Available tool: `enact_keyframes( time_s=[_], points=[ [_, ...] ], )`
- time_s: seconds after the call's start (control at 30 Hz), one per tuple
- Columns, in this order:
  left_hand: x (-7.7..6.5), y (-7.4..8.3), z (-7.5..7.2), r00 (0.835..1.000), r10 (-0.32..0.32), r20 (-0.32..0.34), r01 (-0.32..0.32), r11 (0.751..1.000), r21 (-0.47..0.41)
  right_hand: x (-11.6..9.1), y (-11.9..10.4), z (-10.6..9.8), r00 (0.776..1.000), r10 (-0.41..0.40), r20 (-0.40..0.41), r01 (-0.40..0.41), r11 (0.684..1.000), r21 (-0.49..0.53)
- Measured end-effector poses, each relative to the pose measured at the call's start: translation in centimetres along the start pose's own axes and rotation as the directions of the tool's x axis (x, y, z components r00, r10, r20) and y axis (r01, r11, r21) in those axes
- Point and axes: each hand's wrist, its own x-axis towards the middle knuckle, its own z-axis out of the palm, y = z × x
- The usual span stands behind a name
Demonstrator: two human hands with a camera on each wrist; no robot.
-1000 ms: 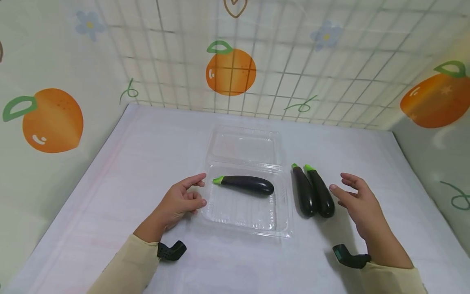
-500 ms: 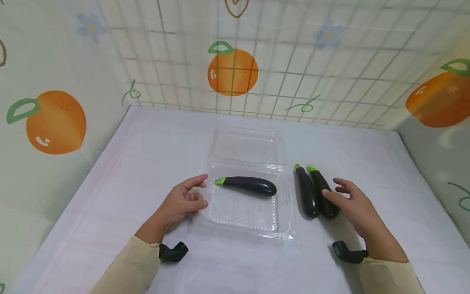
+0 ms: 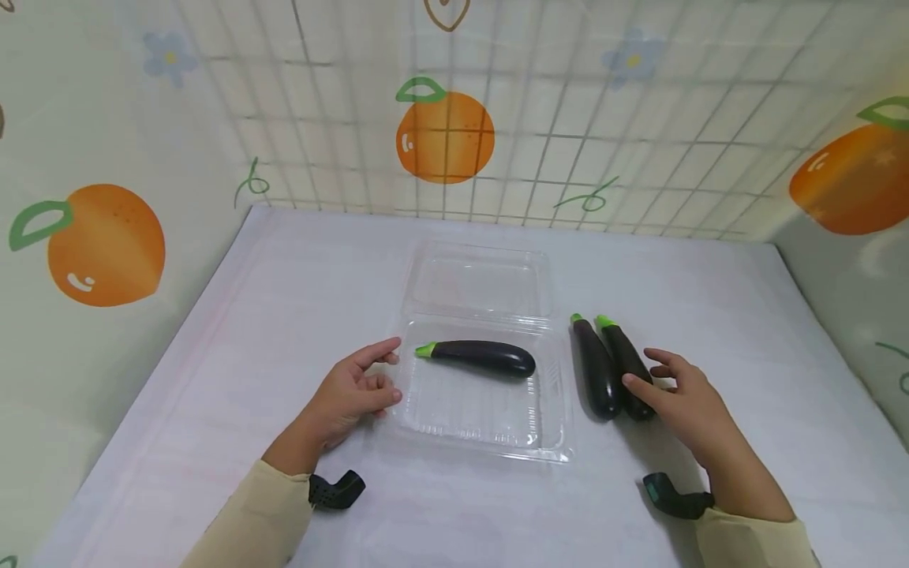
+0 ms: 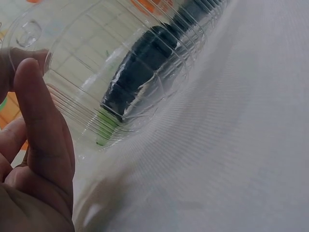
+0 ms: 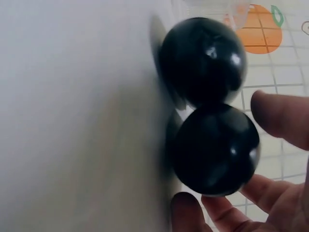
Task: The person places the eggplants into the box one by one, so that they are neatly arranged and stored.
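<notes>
A dark purple eggplant [image 3: 483, 358] with a green stem lies in the base of an unfolded clear plastic clamshell box [image 3: 461, 418]. My left hand [image 3: 351, 398] is at the box's left edge, index finger and thumb spread apart with their tips at the rim. Right of the box, a second eggplant [image 3: 596, 371] and a third eggplant [image 3: 626, 363] lie side by side, stems pointing away. My right hand [image 3: 685, 402] is beside the third one, thumb above its body. In the right wrist view, fingers [image 5: 227, 212] reach along its outer side, with the thumb apart from it.
The box's clear lid [image 3: 479, 280] lies flat behind the base. A white cloth [image 3: 284, 276] covers the table. Fruit-printed curtains and a wire grid [image 3: 568, 150] stand around its back and sides.
My right hand has moved left and its thumb now overlaps the nearest eggplant. My left hand, the box and the eggplants have stayed in place.
</notes>
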Motion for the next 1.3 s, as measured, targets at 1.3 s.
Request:
enact_keyframes(
  time_s=[1.3],
  points=[
    [-0.13,-0.34,-0.11,1.000,0.007,0.017,-0.005,0.998,-0.070,-0.45,-0.42,-0.16,0.993,0.078,-0.093,-0.051,0.964,0.260]
  ],
)
